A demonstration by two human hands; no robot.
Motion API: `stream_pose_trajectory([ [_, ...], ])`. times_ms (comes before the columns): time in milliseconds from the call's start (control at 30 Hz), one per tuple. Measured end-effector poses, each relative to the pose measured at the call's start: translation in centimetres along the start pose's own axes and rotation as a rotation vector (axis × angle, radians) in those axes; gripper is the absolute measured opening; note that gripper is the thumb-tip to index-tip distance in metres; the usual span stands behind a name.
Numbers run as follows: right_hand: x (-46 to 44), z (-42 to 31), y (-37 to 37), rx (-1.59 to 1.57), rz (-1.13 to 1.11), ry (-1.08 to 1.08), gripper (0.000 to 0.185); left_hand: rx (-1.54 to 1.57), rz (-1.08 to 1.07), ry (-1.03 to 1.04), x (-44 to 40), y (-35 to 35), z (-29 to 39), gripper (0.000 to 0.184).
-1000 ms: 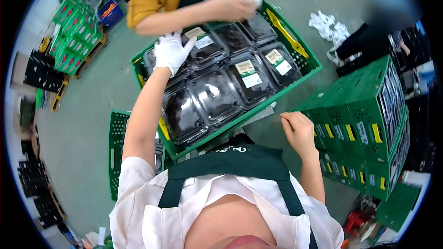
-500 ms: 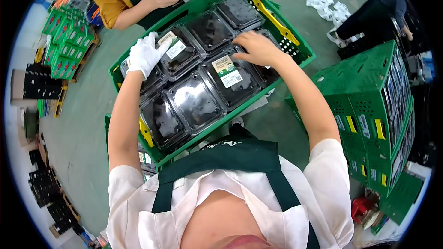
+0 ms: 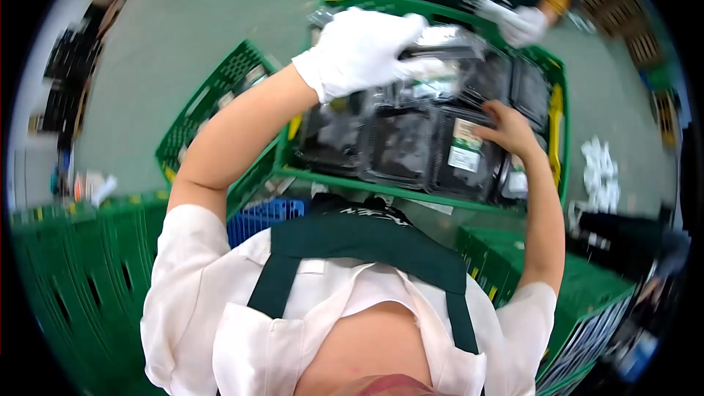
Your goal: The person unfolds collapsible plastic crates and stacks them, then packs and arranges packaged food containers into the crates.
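Note:
My left hand (image 3: 359,51), in a white glove, grips a clear plastic clamshell box (image 3: 444,84) with a label. That box is tilted above the others and smeared by motion. Bare, my right hand (image 3: 513,132) has its fingers apart over the edge of another labelled clamshell box (image 3: 463,158), its thumb beside the label. Dark contents show through the lids, but their kind is unclear. Several such boxes fill the green crate (image 3: 411,192) in rows, including an unlabelled clamshell box (image 3: 398,143).
Across the crate stands a person in a dark apron, with one gloved hand (image 3: 524,26) near its far rim. Another green crate (image 3: 192,114) sits at left, a blue basket (image 3: 265,216) nearer me. Stacked green crates (image 3: 81,271) flank me. White plastic (image 3: 600,176) lies on the floor.
My view has turned left, so the crate sits squarer before me. My left hand has lifted a labelled clamshell box from the crate. My right hand has moved onto another labelled box.

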State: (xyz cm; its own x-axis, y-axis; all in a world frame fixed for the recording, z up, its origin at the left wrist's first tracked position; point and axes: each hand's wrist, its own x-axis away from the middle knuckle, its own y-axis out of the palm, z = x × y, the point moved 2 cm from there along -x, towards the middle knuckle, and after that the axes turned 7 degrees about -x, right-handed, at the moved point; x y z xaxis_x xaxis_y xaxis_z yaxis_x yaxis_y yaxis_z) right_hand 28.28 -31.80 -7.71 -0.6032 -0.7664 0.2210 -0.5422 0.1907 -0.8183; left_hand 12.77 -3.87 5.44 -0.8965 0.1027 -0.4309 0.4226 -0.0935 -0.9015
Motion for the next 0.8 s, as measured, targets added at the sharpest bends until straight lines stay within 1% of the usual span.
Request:
stream_pose_trajectory([
  [33, -0.1, -0.8, -0.7, -0.028, -0.011, -0.043, 0.059, -0.034, 0.116, 0.075, 1.4, -2.5, 0.3, 0.045],
  [67, 0.0, -1.4, -1.2, -0.031, 0.026, -0.098, 0.053, -0.061, 0.232, 0.094, 2.9, -5.7, -0.1, 0.04],
  [100, 0.1, -2.5, -1.9, -0.028, -0.001, -0.079, 0.049, -0.091, 0.345, 0.119, 4.5, -8.8, -0.5, 0.036],
  [133, 0.6, -3.6, -2.4, -0.077, 0.085, -0.171, 0.045, -0.071, 0.397, -0.007, 6.5, -12.2, -1.1, 0.032],
  [167, 1.3, -5.1, -3.2, -0.105, 0.059, -0.134, 0.042, -0.05, 0.457, -0.124, 9.1, -15.1, -1.8, 0.028],
  [200, 2.0, -6.7, -3.7, -0.035, 0.099, -0.18, 0.041, -0.067, 0.6, -0.304, 12.3, -17.2, -3.0, 0.025],
  [233, 3.0, -8.8, -4.1, 0.028, 0.102, -0.169, 0.041, -0.082, 0.749, -0.472, 15.2, -19.3, -4.3, 0.022],
  [300, 4.7, -12.9, -4.3, 0.122, 0.142, -0.205, 0.042, -0.033, 0.948, -0.572, 19.7, -22.9, -6.0, 0.024],
  [333, 5.2, -14.9, -4.6, 0.201, 0.186, -0.26, 0.042, -0.105, 0.955, -0.661, 23.0, -24.3, -7.6, 0.022],
  [367, 5.6, -17.1, -5.1, 0.204, 0.217, -0.307, 0.042, -0.171, 0.955, -0.754, 26.4, -25.1, -9.0, 0.021],
  [433, 5.5, -22.2, -6.7, 0.179, 0.222, -0.352, 0.046, -0.347, 0.796, -1.015, 30.7, -25.7, -11.0, 0.025],
  [467, 5.3, -25.5, -7.4, 0.172, 0.218, -0.394, 0.049, -0.375, 0.745, -1.052, 33.3, -25.5, -13.0, 0.025],
  [500, 4.7, -28.0, -8.0, 0.164, 0.219, -0.438, 0.052, -0.505, 0.633, -1.059, 34.4, -25.5, -13.7, 0.03],
  [533, 3.2, -30.3, -7.8, 0.177, 0.212, -0.556, 0.059, -0.48, 0.559, -1.134, 36.7, -24.9, -15.7, 0.034],
  [567, 1.4, -33.8, -7.2, 0.128, 0.192, -0.625, 0.061, -0.451, 0.484, -1.205, 39.2, -24.0, -17.9, 0.038],
  [600, -0.9, -37.6, -5.5, 0.074, 0.188, -0.743, 0.061, -0.441, 0.389, -1.242, 41.3, -23.0, -19.9, 0.044],
  [633, -3.5, -41.7, -3.6, 0.09, 0.148, -0.851, 0.058, -0.43, 0.29, -1.274, 43.2, -21.8, -22.1, 0.049],
  [667, -6.3, -45.4, -1.3, 0.005, 0.063, -0.846, 0.054, -0.402, 0.178, -1.305, 45.2, -20.3, -24.4, 0.051],
  [733, -12.5, -50.3, 4.4, 0.08, -0.013, -0.971, 0.047, -0.33, -0.014, -1.344, 48.1, -17.3, -28.3, 0.052],
  [767, -15.8, -52.6, 7.7, 0.067, -0.117, -0.971, 0.045, -0.285, -0.098, -1.347, 49.2, -15.8, -30.1, 0.052],
  [800, -19.7, -53.8, 11.7, 0.055, -0.136, -1.039, 0.043, -0.195, -0.185, -1.338, 50.4, -14.2, -32.0, 0.05],
])
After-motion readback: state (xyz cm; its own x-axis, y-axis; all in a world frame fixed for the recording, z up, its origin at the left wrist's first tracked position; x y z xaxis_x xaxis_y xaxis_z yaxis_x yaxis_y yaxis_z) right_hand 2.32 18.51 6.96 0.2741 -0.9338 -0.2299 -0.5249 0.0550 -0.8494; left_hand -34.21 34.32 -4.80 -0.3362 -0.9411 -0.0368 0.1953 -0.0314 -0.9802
